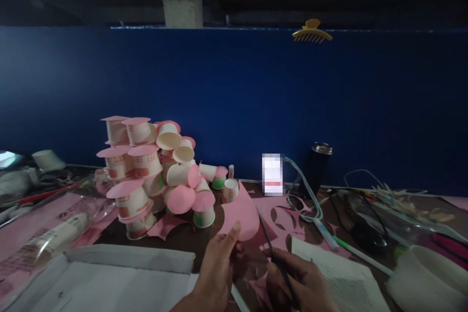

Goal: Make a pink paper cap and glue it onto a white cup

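My left hand (219, 263) pinches the lower edge of a pink paper sheet (239, 214), with the thumb on top. The sheet has a curved lower edge and a pointed upper corner. In my right hand (296, 275) are dark scissors (267, 236), seen nearly edge-on, their thin blade against the sheet's right side. The fingers hide much of the handle. Just beyond the sheet stands a small paper cup (230, 190). Pink paper scraps (283, 217) with round cut-outs lie behind and right of it.
Stacked paper cups (141, 170) with pink paper discs stand left. A white box (120, 273) sits at front left. A lit phone (272, 174), black bottle (318, 168), cable (314, 200), printed paper (340, 275) and large white cup (427, 278) occupy the right side. A blue partition (234, 92) rises behind.
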Demonstrator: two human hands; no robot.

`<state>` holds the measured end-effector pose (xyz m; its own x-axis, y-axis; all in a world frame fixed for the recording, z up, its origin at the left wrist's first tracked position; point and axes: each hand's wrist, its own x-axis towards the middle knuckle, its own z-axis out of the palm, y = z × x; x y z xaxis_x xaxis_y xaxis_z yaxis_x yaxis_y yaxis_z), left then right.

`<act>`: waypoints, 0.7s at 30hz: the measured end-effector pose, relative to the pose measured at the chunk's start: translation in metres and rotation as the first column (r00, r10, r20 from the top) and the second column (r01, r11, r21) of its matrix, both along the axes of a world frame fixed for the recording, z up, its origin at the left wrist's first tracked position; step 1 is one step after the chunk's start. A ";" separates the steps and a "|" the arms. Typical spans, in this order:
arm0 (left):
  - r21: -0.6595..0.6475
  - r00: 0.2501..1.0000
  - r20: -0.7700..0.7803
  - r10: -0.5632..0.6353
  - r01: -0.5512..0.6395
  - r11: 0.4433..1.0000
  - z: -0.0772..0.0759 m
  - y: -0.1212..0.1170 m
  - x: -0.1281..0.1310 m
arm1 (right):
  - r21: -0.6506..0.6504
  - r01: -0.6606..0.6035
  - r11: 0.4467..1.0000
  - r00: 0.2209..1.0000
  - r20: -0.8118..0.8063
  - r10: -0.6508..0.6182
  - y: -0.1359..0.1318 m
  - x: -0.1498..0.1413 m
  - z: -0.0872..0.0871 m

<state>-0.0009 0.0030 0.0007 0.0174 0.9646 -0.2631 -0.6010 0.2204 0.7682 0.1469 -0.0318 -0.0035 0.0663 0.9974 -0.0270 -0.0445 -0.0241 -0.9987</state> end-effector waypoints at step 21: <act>-0.029 0.933 -0.320 -0.164 0.163 0.986 -0.008 -0.005 -0.002 | -0.089 -0.007 0.996 0.988 -0.155 -0.007 -0.009 -0.015 0.032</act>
<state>-0.0033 -0.0018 -0.0075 0.0894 0.9550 -0.2829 -0.2783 0.2967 0.9135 0.1318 -0.0406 0.0289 0.0542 0.9906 -0.1255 -0.1982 -0.1125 -0.9737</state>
